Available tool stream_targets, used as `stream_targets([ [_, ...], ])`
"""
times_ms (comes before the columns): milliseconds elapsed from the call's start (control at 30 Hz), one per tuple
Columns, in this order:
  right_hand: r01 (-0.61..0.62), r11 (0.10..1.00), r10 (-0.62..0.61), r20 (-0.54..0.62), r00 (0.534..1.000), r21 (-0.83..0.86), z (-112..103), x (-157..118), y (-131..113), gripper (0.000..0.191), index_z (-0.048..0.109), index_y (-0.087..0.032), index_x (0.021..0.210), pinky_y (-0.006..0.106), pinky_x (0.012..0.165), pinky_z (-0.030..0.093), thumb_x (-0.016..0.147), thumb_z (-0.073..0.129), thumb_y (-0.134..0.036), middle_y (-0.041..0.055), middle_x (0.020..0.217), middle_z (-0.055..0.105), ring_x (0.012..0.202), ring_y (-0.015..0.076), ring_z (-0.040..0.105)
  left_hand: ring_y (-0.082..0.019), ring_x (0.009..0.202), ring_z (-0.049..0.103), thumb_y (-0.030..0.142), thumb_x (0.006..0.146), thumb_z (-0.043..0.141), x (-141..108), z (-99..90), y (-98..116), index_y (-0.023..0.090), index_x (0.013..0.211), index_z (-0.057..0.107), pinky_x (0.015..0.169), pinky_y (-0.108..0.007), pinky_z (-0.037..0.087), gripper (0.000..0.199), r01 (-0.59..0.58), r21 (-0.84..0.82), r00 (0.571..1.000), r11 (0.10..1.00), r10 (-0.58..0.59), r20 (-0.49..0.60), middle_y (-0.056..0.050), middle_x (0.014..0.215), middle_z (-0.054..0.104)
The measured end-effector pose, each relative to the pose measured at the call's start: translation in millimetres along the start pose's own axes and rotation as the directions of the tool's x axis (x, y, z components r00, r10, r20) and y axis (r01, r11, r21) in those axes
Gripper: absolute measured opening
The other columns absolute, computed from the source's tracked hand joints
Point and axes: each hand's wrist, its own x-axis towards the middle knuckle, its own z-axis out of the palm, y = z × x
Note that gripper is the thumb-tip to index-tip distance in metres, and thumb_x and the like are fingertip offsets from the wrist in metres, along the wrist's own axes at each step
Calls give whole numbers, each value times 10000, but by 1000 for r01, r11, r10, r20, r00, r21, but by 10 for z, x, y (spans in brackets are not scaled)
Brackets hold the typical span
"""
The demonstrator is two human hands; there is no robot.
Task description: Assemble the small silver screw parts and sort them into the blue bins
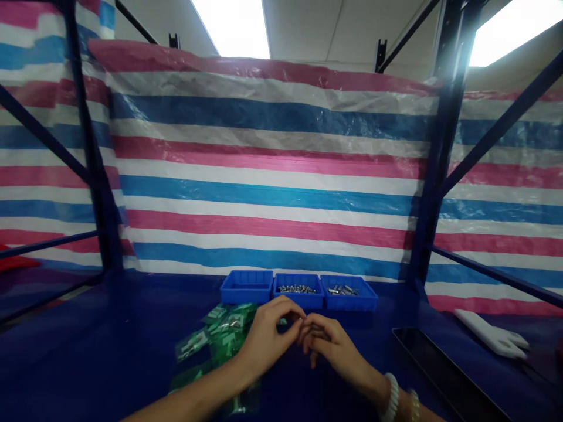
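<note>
My left hand [273,328] is closed in a pinch, thumb and forefinger meeting; what lies between the fingertips is too small to make out. Right against it, my right hand [329,340] has its fingers curled and closed, and anything in them is hidden. Both hands are over the blue table top [145,351]. Under and left of my left forearm lies a pile of small clear and green plastic bags [229,334], some with metal parts inside. Just beyond the hands, a blue bin of small screw-like metal parts [299,290] stands beside a blue bin of longer metal pieces [347,292].
A third blue bin [246,287] stands at the left of the row, with nothing visible inside. A black phone-like slab [444,369] and a white device with a cable [490,333] lie on the right. Dark blue rack posts [428,193] and a striped sheet [272,187] enclose the table.
</note>
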Motion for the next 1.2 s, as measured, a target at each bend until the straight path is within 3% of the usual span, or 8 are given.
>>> stream_targets([
  [167, 23, 995, -30, -73, 997, -96, -89, 45, 40, 234, 633, -151, 873, 196, 453, 454, 671, 515, -165, 16, 731, 593, 610, 118, 534, -177, 795, 618, 97, 790, 515, 551, 59, -289, 170, 904, 648, 752, -300, 487, 190, -64, 210, 997, 976, 54, 54, -53, 866, 656],
  [267, 38, 986, -56, -102, 993, -164, -141, 55, 68, 239, 630, -148, 869, 194, 454, 445, 676, 490, -152, 14, 717, 594, 611, 121, 535, -221, 884, 616, 21, 696, 522, 694, 95, -442, 165, 939, 652, 818, -357, 469, 311, -72, 259, 992, 963, 43, 116, -76, 946, 664],
  [400, 25, 932, -74, -124, 989, -362, -140, 20, 72, 243, 632, -155, 886, 203, 485, 435, 720, 458, -119, 13, 730, 606, 613, 125, 543, -234, 923, 600, 28, 657, 532, 460, -18, -437, 203, 907, 666, 836, -355, 449, 333, -119, 286, 972, 951, 52, 231, -44, 922, 680],
  [500, 99, 761, -150, -25, 988, -641, -65, -15, 59, 249, 646, -178, 927, 235, 609, 440, 777, 463, -100, 16, 781, 630, 676, 135, 556, -226, 868, 600, 47, 672, 513, 173, -189, -376, 208, 848, 664, 787, -332, 449, 282, -112, 310, 964, 944, 28, 264, -34, 849, 675],
  [633, 162, 581, -123, 110, 986, -797, 89, 35, 75, 232, 648, -184, 983, 262, 738, 431, 781, 546, -130, 43, 885, 645, 813, 170, 572, -200, 852, 602, 21, 702, 430, -62, -338, -401, 197, 870, 642, 774, -308, 449, 323, -28, 269, 993, 963, -5, 119, -39, 867, 660],
  [767, 48, 543, -36, 34, 999, -839, 242, 210, 106, 153, 672, -162, 883, 252, 699, 420, 741, 617, -177, 53, 833, 656, 783, 180, 598, -186, 819, 601, 12, 696, 402, -111, -351, -438, 190, 892, 631, 761, -302, 459, 350, 56, 183, 997, 981, -46, -59, -39, 885, 657],
  [967, -5, 629, -28, -29, 999, -777, 320, 403, 189, 90, 696, -151, 765, 240, 661, 418, 680, 666, -158, 46, 777, 688, 746, 179, 622, -189, 836, 601, 31, 691, 411, -135, -338, -377, 190, 879, 632, 764, -301, 467, 330, 44, 118, 994, 992, -32, -104, -40, 885, 655],
  [1200, 2, 779, -18, -19, 1000, -627, -6, 183, -43, 106, 715, -132, 795, 209, 575, 447, 706, 659, -116, 39, 716, 709, 650, 150, 634, -171, 778, 608, 50, 730, 448, -184, -274, -239, 194, 893, 623, 727, -298, 480, 280, 59, 39, 994, 997, -55, -94, -26, 857, 650],
])
